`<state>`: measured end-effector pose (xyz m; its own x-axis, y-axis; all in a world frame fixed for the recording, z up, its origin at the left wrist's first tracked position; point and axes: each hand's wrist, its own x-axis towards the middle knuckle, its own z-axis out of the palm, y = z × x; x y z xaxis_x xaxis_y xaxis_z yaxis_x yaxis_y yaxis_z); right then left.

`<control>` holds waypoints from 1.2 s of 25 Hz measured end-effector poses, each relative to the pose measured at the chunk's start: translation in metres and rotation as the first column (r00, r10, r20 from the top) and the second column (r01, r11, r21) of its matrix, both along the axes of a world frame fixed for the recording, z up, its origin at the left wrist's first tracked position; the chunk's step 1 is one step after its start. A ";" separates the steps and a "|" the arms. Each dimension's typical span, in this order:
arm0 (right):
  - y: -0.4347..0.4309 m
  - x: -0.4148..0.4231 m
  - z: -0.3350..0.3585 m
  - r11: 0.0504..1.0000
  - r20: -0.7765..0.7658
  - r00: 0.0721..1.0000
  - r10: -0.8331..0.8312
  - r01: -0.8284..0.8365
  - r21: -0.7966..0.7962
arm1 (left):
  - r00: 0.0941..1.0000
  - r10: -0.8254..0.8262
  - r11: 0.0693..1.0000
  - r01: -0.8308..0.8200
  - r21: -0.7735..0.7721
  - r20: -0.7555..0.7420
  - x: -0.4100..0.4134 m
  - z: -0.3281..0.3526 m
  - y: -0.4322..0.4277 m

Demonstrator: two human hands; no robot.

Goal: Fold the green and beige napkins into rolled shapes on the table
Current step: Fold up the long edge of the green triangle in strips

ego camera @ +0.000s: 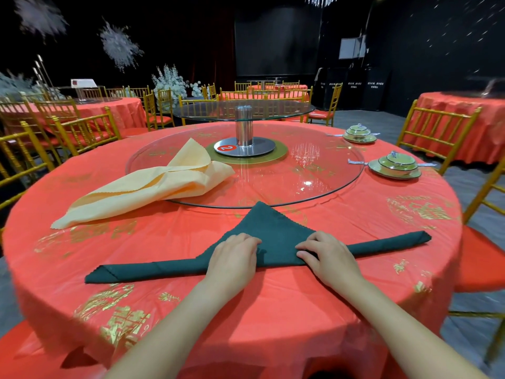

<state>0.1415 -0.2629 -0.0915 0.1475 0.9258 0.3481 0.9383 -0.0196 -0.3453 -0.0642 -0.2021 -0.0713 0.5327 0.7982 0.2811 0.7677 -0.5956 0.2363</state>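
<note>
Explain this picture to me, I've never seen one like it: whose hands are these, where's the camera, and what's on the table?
No machine: a person works with bare hands. The one picture comes from a wide-angle camera on their head, looking forward and down, so the arms enter from below. The left hand and right hand grip the rolled edge of a green napkin on the red table. A loose beige napkin lies partly on the glass turntable. Two lidded dishes sit at the right.
</note>
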 end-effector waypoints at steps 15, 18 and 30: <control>0.007 -0.041 0.010 0.981 0.113 0.994 -0.009 0.030 -0.192 | 0.958 0.086 0.989 -0.115 -0.093 -0.272 0.030 -0.017 -0.002; 0.014 -0.054 0.007 0.946 0.126 0.986 -0.107 0.140 -0.294 | 0.964 0.085 0.982 -0.124 -0.145 -0.251 0.028 -0.019 0.000; 0.004 0.017 0.000 0.768 0.159 0.865 -0.476 0.497 -0.403 | 0.972 0.089 0.980 -0.124 -0.153 -0.218 0.028 -0.022 0.001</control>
<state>0.1588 -0.2587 -0.0919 0.6124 0.7897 -0.0363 0.7774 -0.6099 -0.1537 -0.0357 -0.2010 -0.0937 0.4750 0.8793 0.0330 0.8672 -0.4742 0.1520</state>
